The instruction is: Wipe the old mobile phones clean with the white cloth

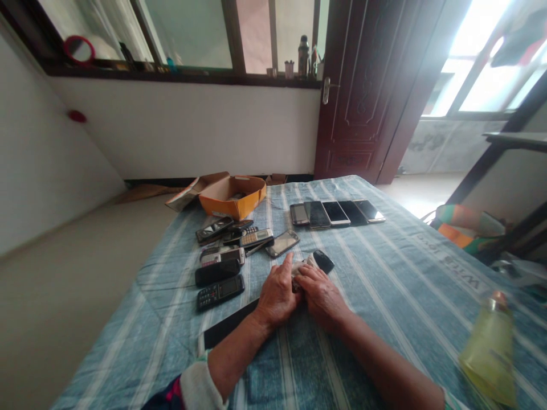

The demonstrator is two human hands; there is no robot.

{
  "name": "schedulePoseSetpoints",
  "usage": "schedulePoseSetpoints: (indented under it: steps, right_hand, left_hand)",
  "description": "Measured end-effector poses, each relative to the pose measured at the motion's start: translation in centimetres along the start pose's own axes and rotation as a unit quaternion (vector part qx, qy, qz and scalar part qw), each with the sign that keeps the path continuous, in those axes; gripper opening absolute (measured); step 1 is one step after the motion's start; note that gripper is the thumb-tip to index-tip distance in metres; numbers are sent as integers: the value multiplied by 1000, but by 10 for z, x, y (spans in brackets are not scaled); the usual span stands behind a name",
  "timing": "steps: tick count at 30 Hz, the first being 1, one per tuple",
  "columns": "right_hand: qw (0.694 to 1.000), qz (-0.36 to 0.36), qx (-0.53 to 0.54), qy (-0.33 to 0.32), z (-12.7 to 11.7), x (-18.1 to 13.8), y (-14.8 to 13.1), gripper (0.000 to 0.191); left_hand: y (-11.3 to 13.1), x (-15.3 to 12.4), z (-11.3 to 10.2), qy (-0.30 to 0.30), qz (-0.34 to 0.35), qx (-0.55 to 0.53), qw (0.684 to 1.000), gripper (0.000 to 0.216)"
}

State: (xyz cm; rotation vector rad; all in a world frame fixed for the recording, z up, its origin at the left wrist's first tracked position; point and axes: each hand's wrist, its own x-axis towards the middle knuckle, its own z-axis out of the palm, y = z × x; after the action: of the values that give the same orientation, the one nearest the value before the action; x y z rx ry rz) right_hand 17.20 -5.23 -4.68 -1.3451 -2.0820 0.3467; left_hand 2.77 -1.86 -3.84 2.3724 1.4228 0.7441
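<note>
A black mobile phone (324, 261) lies at the middle of the bed, its far end sticking out past my hands. My left hand (277, 291) closes around the phone's near end, one finger pointing forward. My right hand (321, 295) presses a crumpled white cloth (311, 260) onto the phone with bent fingers. Most of the phone is covered by the cloth and the hands. Under my left forearm is a flat black device with a pale edge (231, 326), partly hidden. Just beyond my hands, a grey phone (282, 244) lies loose.
Several old phones (220, 291) are heaped on the left. An open orange cardboard box (233, 199) stands behind them. Several smartphones (336, 213) form a row at the back. A bottle of yellow liquid (489, 350) is at the right, on the striped bedcover (384, 285).
</note>
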Motion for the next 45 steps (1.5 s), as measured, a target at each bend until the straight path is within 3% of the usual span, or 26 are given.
schedulePoseSetpoints:
  steps: [6,12,18,22,25,32,37,40,45]
  right_hand:
    - [996,54,-60,39,-8,1,14,42]
    - [990,89,-88,70,-12,0,27,44]
    - [997,31,-73,16,2,-5,7,49]
    - [997,-46,-55,-10,10,-8,-8,47]
    - [996,-70,-59,-24,11,-8,-13,42]
    - [995,34,-93,-23,-3,-1,4,43]
    - [979,139,-142,33,-23,3,31,43]
    - [975,148,-157,45,-26,3,36,44]
    - [978,126,-164,21,-21,1,25,45]
  left_hand:
    - [14,-10,-22,-50,-3,37,998,82]
    - [7,-46,-56,-89,-20,123,988,73]
    - [-12,-73,-67,-83,-16,136,987,56]
    - [-14,-74,-67,-74,14,124,989,52]
    - [-14,-71,-71,-76,-7,146,986,49]
    - [-13,-68,-84,-97,-75,226,966,41]
    - [0,-69,-81,-76,-87,255,960,33]
    - [14,-62,-70,-27,-50,223,973,39]
    - [31,-30,-37,-60,-14,128,990,54]
